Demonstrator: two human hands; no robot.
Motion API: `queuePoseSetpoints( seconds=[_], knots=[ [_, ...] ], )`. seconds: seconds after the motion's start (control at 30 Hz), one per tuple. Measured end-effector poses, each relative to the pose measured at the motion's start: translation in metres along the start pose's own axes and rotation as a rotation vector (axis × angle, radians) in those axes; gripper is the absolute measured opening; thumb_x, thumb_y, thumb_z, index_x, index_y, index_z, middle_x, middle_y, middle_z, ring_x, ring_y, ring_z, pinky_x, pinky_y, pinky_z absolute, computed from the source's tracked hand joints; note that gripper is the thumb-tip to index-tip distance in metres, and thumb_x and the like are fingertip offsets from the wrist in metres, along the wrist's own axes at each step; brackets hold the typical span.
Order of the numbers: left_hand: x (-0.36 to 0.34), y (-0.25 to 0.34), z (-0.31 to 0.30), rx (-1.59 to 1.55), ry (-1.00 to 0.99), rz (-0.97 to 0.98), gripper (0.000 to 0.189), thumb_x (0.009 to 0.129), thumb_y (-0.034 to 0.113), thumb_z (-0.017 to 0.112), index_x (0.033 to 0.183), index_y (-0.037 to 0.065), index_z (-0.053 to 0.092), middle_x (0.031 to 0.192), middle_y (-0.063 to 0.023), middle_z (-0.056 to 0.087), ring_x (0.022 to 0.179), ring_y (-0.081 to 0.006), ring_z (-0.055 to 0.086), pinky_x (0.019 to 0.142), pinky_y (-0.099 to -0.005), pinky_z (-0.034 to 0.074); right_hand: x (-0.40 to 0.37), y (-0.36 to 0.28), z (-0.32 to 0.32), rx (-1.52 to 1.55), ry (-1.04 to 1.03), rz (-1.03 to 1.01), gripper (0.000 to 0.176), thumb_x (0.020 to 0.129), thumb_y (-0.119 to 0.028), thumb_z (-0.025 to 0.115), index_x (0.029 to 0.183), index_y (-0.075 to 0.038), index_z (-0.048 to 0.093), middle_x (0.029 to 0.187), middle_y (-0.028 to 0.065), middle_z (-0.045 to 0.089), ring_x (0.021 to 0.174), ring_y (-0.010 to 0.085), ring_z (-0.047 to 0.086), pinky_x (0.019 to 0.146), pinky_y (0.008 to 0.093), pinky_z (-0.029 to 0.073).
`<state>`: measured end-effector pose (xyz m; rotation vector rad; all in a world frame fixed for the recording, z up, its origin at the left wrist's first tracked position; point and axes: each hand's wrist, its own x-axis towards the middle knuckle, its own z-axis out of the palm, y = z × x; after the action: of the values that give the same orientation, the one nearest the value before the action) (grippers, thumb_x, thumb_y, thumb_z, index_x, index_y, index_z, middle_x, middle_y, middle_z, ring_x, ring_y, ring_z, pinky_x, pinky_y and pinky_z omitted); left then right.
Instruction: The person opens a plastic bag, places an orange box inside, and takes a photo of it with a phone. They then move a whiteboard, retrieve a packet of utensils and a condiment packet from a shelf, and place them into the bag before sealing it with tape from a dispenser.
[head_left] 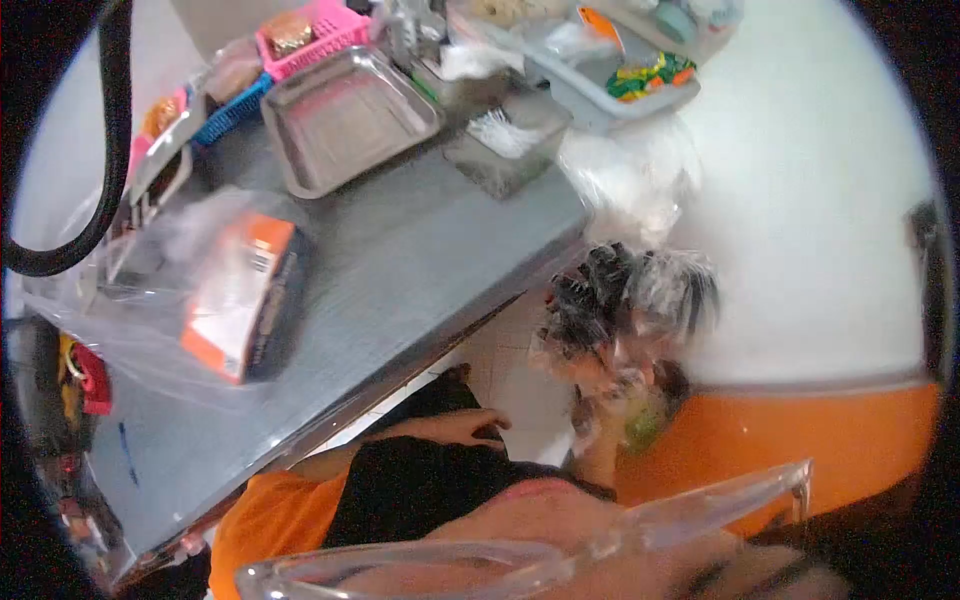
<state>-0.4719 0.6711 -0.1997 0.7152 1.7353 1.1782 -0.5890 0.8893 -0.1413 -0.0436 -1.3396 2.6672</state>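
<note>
My left hand reaches out from an orange sleeve, low beside the table's front edge and over dark clothing. Its fingers are loosely bent and apart, with nothing visible in them. What looks like my right forearm rises toward a bunch of clear plastic bags with black items inside, hanging at the table's right end. My right hand's fingers are lost among the bags and blur, so its grip does not show. A blurred green item is close to that forearm.
On the grey table are an orange-and-white box by clear plastic, a metal tray, a pink basket, a blue basket and a pen. A grey bin holds packets. The right wall is white above orange.
</note>
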Motion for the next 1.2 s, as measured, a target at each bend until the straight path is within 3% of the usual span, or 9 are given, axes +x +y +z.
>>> queuePoseSetpoints(
  seconds=[0.17, 0.37, 0.53, 0.6, 0.77, 0.87, 0.93, 1.03, 1.2],
  knots=[
    [-0.057, 0.065, -0.019, -0.488, -0.021, 0.163, 0.045, 0.083, 0.026, 0.051, 0.119, 0.004, 0.036, 0.119, -0.0102, 0.043, 0.108, -0.0185, 0.042, 0.091, -0.0315, 0.035, -0.013, -0.046, 0.08, 0.12, 0.005, 0.016, 0.051, 0.079, -0.023, 0.053, 0.122, -0.003, 0.034, 0.116, 0.0161, 0.043, 0.095, 0.0275, 0.049, 0.077, 0.0335, 0.042],
    [-0.12, 0.156, -0.076, -0.483, 0.053, 0.188, 0.051, 0.082, 0.019, 0.052, 0.124, 0.006, 0.026, 0.124, -0.0124, 0.036, 0.113, -0.0211, 0.038, 0.091, -0.0345, 0.034, -0.013, -0.107, 0.165, 0.253, -0.008, 0.047, 0.052, 0.077, -0.021, 0.055, 0.122, -0.004, 0.035, 0.116, 0.0158, 0.042, 0.094, 0.0282, 0.049, 0.075, 0.0331, 0.042],
    [-0.123, 0.173, -0.121, -0.96, 0.282, 0.458, 0.096, 0.063, 0.059, 0.057, 0.131, 0.02, 0.002, 0.135, -0.0122, 0.015, 0.12, -0.0323, 0.025, 0.092, -0.0504, 0.027, 0.003, -0.147, 0.215, 0.22, -0.029, 0.101, 0.054, 0.073, -0.016, 0.058, 0.121, -0.005, 0.036, 0.114, 0.0127, 0.043, 0.094, 0.0241, 0.048, 0.074, 0.0318, 0.041],
    [-0.14, 0.194, -0.142, -1.135, 0.309, 0.459, 0.102, 0.058, 0.069, 0.052, 0.131, 0.023, 0.0, 0.135, -0.0121, 0.013, 0.12, -0.0335, 0.024, 0.09, -0.0548, 0.027, 0.031, -0.13, 0.178, -0.23, -0.285, 0.133, 0.051, 0.068, -0.008, 0.058, 0.115, -0.004, 0.041, 0.11, 0.0086, 0.045, 0.096, 0.0194, 0.047, 0.075, 0.0303, 0.041],
    [-0.189, 0.236, -0.189, -0.93, 0.863, 0.405, 0.096, 0.057, 0.075, 0.046, 0.131, 0.023, 0.014, 0.132, -0.0097, 0.023, 0.119, -0.0319, 0.026, 0.085, -0.0576, 0.03, 0.025, -0.17, 0.239, -0.443, -0.388, 0.298, 0.047, 0.059, -0.001, 0.059, 0.104, -0.008, 0.051, 0.106, 0.0032, 0.048, 0.098, 0.0169, 0.046, 0.082, 0.0283, 0.036],
    [-0.186, 0.249, -0.23, -0.753, 0.976, 0.247, 0.098, 0.056, 0.076, 0.045, 0.129, 0.015, 0.025, 0.13, -0.0083, 0.029, 0.119, -0.0302, 0.027, 0.089, -0.0547, 0.027, 0.025, -0.161, 0.256, -0.561, -0.579, 0.439, 0.046, 0.061, -0.004, 0.062, 0.106, -0.01, 0.051, 0.108, 0.0025, 0.048, 0.1, 0.0165, 0.044, 0.085, 0.0295, 0.035],
    [-0.208, 0.245, -0.237, -0.633, 0.747, 0.347, 0.089, 0.062, 0.072, 0.044, 0.124, 0.008, 0.035, 0.13, -0.0076, 0.031, 0.119, -0.0288, 0.028, 0.094, -0.0482, 0.024, 0.025, -0.135, 0.255, -0.667, -0.775, 0.507, 0.043, 0.066, -0.009, 0.063, 0.106, -0.006, 0.049, 0.109, 0.0028, 0.046, 0.101, 0.0139, 0.043, 0.084, 0.0271, 0.035],
    [-0.216, 0.249, -0.27, -0.657, 0.448, 0.317, 0.102, 0.059, 0.079, 0.035, 0.129, 0.006, 0.024, 0.131, -0.0114, 0.028, 0.119, -0.0315, 0.028, 0.095, -0.042, 0.024, 0.03, -0.13, 0.274, -0.42, -0.575, 0.874, 0.042, 0.069, -0.011, 0.062, 0.108, -0.006, 0.049, 0.109, 0.0028, 0.047, 0.101, 0.0142, 0.043, 0.085, 0.0272, 0.035],
    [-0.177, 0.267, -0.282, 0.018, 0.365, -0.078, 0.099, 0.056, 0.052, 0.067, 0.128, 0.001, 0.021, 0.129, -0.0177, 0.03, 0.118, -0.0317, 0.03, 0.096, -0.0382, 0.025, 0.08, -0.104, 0.285, -0.32, -0.891, 0.921, 0.041, 0.07, -0.014, 0.062, 0.109, -0.009, 0.049, 0.109, 0.0037, 0.048, 0.101, 0.0148, 0.043, 0.088, 0.0279, 0.033]
  ],
)
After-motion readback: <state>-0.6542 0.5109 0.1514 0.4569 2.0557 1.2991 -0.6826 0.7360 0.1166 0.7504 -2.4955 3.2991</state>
